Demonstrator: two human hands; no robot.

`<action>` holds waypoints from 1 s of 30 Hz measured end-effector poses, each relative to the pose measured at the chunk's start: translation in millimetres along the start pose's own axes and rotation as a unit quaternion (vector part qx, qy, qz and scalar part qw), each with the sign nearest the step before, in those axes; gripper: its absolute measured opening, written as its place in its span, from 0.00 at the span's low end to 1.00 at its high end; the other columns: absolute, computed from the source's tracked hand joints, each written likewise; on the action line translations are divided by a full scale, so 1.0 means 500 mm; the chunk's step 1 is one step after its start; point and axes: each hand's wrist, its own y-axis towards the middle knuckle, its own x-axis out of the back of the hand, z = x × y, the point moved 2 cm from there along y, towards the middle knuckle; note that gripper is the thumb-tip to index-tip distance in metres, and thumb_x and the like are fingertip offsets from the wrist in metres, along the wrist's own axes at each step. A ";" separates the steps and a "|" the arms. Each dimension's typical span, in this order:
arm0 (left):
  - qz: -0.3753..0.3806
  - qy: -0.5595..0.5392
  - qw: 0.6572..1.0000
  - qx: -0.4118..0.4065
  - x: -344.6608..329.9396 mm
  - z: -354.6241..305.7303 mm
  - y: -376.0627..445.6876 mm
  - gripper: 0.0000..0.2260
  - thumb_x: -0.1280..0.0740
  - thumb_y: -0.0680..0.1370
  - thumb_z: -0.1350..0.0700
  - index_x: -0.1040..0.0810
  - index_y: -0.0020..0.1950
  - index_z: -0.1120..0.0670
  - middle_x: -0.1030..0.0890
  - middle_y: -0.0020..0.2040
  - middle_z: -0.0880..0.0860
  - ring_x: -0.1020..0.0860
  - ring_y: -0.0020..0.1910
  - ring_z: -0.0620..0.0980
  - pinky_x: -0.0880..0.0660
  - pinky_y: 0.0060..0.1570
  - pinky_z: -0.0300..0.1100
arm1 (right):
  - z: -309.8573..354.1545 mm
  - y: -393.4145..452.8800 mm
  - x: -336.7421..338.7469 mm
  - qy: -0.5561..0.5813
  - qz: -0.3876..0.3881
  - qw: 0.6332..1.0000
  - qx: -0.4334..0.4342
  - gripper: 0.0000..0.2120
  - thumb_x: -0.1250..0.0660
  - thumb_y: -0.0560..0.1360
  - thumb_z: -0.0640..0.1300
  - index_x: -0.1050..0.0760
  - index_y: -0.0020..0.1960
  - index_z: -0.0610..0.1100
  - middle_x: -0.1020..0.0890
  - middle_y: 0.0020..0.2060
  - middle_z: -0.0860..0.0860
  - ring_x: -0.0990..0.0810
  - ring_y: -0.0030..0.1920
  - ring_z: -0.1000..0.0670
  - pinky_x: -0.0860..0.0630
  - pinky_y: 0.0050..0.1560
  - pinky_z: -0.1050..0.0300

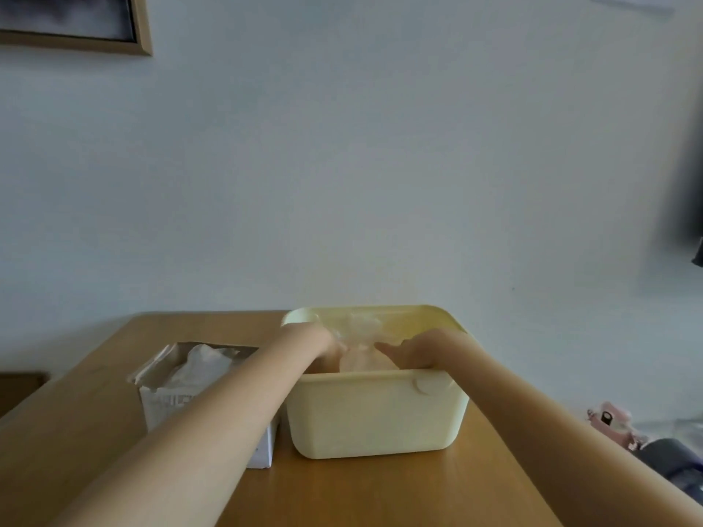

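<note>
Left grip (328, 348) and right grip (416, 353) are both down inside the yellow tub (374, 416), coming in from either side of a clear plastic bag (366, 361) with something pale in it. Right grip has its fingers curled and looks clamped on the bunched-up top of the bag, thumb pointing in toward the middle. Left grip is touching the bag from the other side, but its fingertips blur into the plastic, so I honestly can't tell if it's pinching or just resting there. The bag sits in the near half of the tub, and its lower part is hidden behind the front wall. The tub stands on the wooden counter (380, 492), right up against an opened carton (167, 403) on its left that has a foil lining and crumpled white stuff poking out. Left forearm passes over that carton's near corner. Plain pale wall behind, with the corner of a picture frame (142, 30) top left
</note>
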 end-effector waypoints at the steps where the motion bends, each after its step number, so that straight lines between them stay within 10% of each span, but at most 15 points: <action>1: 0.002 0.010 1.000 -0.001 -0.003 -0.003 0.003 0.20 0.50 0.83 0.49 0.43 0.76 0.47 0.37 0.74 0.51 0.32 0.69 0.53 0.33 0.66 0.46 | -0.005 0.003 -0.001 0.012 0.003 1.000 -0.019 0.34 0.59 0.77 0.67 0.47 0.77 0.49 0.41 0.75 0.47 0.39 0.72 0.42 0.41 0.70 0.47; 10: 0.025 0.041 0.999 -0.015 -0.002 -0.005 -0.006 0.26 0.46 0.82 0.54 0.52 0.77 0.43 0.45 0.77 0.48 0.37 0.72 0.53 0.36 0.66 0.44 | -0.010 -0.003 0.004 0.012 0.047 0.999 0.021 0.27 0.52 0.81 0.60 0.47 0.76 0.52 0.43 0.75 0.48 0.42 0.73 0.43 0.42 0.71 0.48; 17: -0.156 -0.104 0.977 -0.099 0.043 0.048 -0.062 0.25 0.36 0.78 0.57 0.38 0.74 0.48 0.19 0.55 0.56 0.22 0.37 0.47 0.24 0.40 0.38 | 0.013 -0.072 0.052 0.152 -0.028 0.981 0.118 0.29 0.39 0.76 0.59 0.33 0.69 0.41 0.26 0.63 0.44 0.21 0.53 0.43 0.22 0.55 0.49; 20: -0.237 -0.133 0.957 -0.102 0.055 0.108 -0.099 0.16 0.36 0.78 0.57 0.27 0.66 0.49 0.18 0.43 0.49 0.22 0.38 0.45 0.25 0.43 0.39 | 0.052 -0.100 0.091 0.229 -0.112 0.951 0.175 0.18 0.37 0.78 0.46 0.27 0.62 0.35 0.22 0.49 0.43 0.20 0.40 0.46 0.21 0.43 0.54; 25: -0.258 -0.179 0.948 -0.049 0.013 0.229 -0.148 0.10 0.35 0.77 0.56 0.22 0.57 0.48 0.21 0.51 0.50 0.24 0.49 0.48 0.28 0.48 0.39 | 0.190 -0.146 0.092 0.272 -0.180 0.888 0.325 0.04 0.34 0.75 0.36 0.22 0.48 0.38 0.20 0.41 0.43 0.19 0.38 0.45 0.21 0.41 0.57; 30: -0.244 -0.264 0.931 -0.069 -0.024 0.300 -0.171 0.07 0.32 0.76 0.58 0.21 0.52 0.49 0.19 0.53 0.51 0.22 0.51 0.49 0.27 0.55 0.42 | 0.303 -0.169 0.059 0.168 -0.207 0.897 0.352 0.11 0.31 0.73 0.48 0.19 0.41 0.40 0.20 0.34 0.46 0.24 0.33 0.51 0.28 0.37 0.62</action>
